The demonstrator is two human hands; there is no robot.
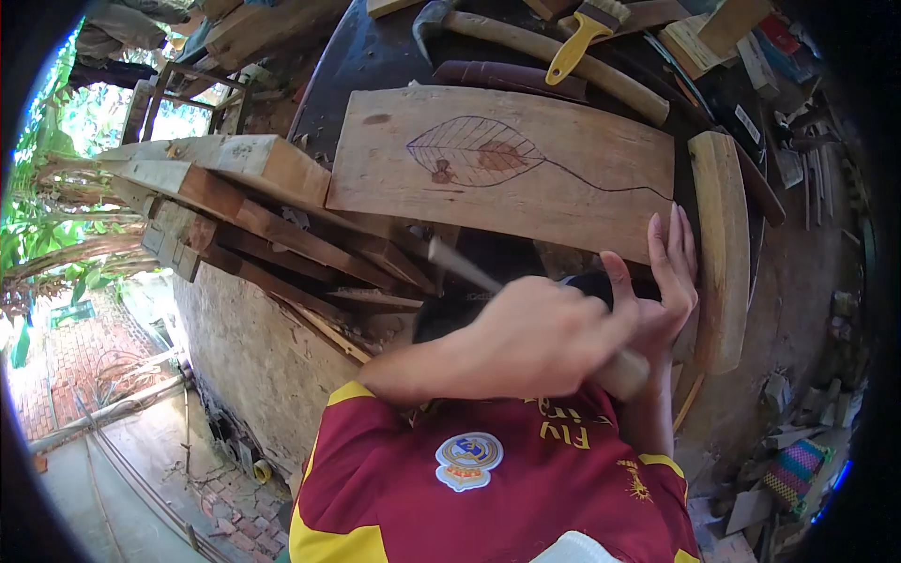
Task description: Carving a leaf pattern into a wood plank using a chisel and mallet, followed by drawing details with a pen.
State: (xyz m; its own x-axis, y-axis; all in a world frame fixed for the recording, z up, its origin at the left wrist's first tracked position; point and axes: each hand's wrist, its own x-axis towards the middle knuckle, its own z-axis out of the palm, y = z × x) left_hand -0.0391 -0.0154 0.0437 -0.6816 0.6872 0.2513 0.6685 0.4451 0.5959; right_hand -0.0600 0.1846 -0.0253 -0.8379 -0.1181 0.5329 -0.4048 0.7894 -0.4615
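And from the head view, here you are: your left hand [540,333] is wrapped in a fist round a tool [627,375], its rounded butt sticking out on the right, its blurred shaft pointing left. Your right hand [671,291] is spread wide, fingers long at the near right corner of the board [511,206]; whether it presses down, you can't tell from here.

The board lies across the surface [380,56], its left end close to the surface's left edge, a leaf drawing [469,150] facing up. The tool's shaft shows just below the board's near edge, so no contact can be seen.

Doing it well looks like a matter of steadiness: keep that tip aimed away from your right hand (it points the good way now), and lay the thumb flat, clear of the fist. Brace the board firmly before putting force into any stroke, and favour short, controlled ones. Watch the wood block [721,253] beside your right fingers; a sliding board could pinch them. Toward the surface's far edge, the yellow brush [577,47] sits well clear of both hands.
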